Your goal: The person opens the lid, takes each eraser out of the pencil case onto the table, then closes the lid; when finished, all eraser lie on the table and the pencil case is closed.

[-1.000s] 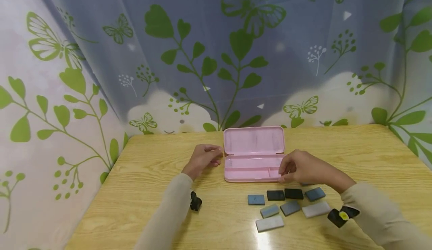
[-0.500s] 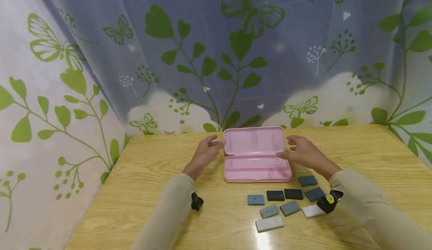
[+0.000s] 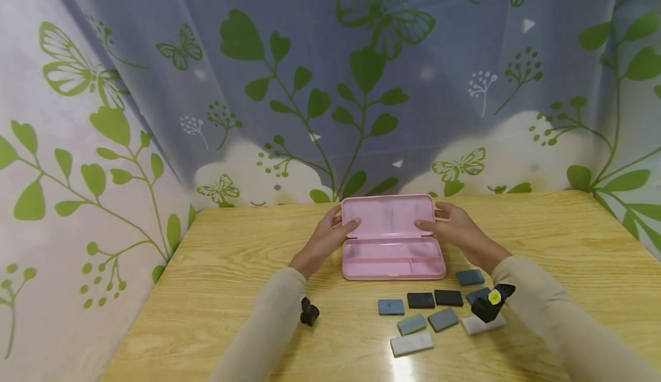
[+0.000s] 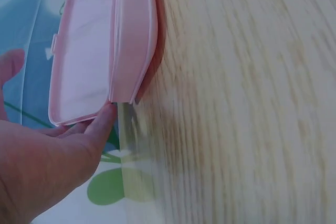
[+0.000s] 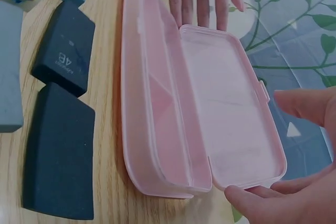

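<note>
A pink pencil case lies unfolded on the table, its lid raised at the back. No items show in its compartments. At the lid's left end is my left hand; its fingers touch the edge, and in the left wrist view the thumb stands apart from the lid. My right hand is at the right end. Fingers reach the lid's edge there, while the thumb is held off it. Neither hand's fingers are curled round the lid.
In front of the case lie several erasers: black ones, blue ones, a grey one and white ones. One black eraser bears "4B". A patterned curtain hangs behind the wooden table.
My right hand has moved from the case's front right up to the lid's right end. The left hand has come in to the lid's left end. The erasers have not moved.
</note>
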`<state>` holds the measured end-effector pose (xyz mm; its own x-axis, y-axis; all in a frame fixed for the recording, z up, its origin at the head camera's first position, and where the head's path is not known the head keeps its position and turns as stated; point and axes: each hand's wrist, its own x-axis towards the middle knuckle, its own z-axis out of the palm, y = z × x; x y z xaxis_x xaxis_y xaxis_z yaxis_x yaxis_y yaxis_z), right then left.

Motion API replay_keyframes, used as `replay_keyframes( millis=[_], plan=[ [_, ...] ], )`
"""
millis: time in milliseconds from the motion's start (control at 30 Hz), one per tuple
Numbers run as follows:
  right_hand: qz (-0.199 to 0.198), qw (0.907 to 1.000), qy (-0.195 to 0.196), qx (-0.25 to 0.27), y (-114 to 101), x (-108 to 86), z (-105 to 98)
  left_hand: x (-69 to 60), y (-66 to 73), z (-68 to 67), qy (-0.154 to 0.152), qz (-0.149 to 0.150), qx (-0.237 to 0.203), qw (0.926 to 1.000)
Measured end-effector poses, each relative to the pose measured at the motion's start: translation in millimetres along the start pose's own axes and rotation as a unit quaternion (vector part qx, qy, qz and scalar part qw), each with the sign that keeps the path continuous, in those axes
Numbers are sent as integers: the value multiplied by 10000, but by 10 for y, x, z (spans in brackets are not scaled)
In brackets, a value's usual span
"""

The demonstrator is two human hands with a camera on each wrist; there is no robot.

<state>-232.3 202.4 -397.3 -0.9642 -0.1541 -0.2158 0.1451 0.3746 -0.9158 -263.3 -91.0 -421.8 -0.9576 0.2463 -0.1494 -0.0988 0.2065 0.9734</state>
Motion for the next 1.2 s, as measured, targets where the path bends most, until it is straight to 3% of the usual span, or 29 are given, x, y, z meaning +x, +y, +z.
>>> replay_keyframes(
  millis=[167,300,433,600,767,933,1033,1200],
  plan=[
    [-61,9989,-84,446,19,-12,-37,18,-31,-11,19,87,-616,9981],
    [-95,9971,-84,750,25,-18,-53,3,-9,-7,188,138,-825,9963],
    [-296,9933,-138,1112,36,-50,-64,-9,34,-1,330,189,-918,9951],
    [-438,9890,-181,1403,59,-84,-78,-26,52,-25,219,261,-847,9958],
    [-357,9906,-160,1314,71,-101,-80,-59,24,-47,21,473,-609,9970],
    [-240,9979,-42,607,97,-130,-78,-107,-10,-70,-347,735,-236,9964],
    [-367,9992,-67,145,123,-156,-77,-123,-33,-72,-454,815,50,9956],
    [-636,9973,-366,5,171,-178,-95,-133,-62,-73,-580,820,544,9935]
  ],
)
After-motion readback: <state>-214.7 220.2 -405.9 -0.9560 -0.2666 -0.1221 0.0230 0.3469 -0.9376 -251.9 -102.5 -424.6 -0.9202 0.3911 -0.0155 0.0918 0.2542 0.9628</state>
